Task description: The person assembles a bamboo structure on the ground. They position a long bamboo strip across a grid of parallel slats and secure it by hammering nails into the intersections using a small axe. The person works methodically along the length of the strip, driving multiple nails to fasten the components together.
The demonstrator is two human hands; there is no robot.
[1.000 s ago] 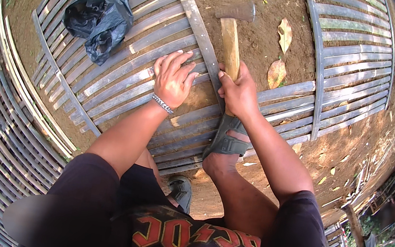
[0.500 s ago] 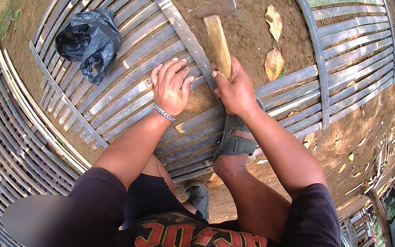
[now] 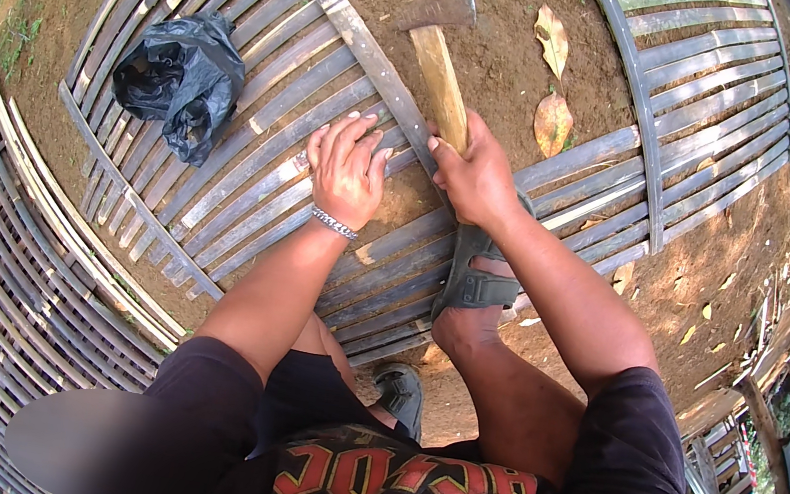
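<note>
My right hand is wrapped round the wooden handle of a hatchet, whose dark metal head points away from me over the soil. My left hand, with a chain bracelet at the wrist, rests with its fingers stretched out on a slatted bamboo panel. Beneath both hands the grey slats lie on the ground, with a nailed crosspiece running over their far ends. Whether anything small lies under my left fingers is hidden. My sandalled foot is on the slats below my right hand.
A crumpled black plastic bag sits on the panel's left part. Another crosspiece joins more slats at the right. A further slatted bamboo panel spreads along the left. Dry leaves lie on the brown soil.
</note>
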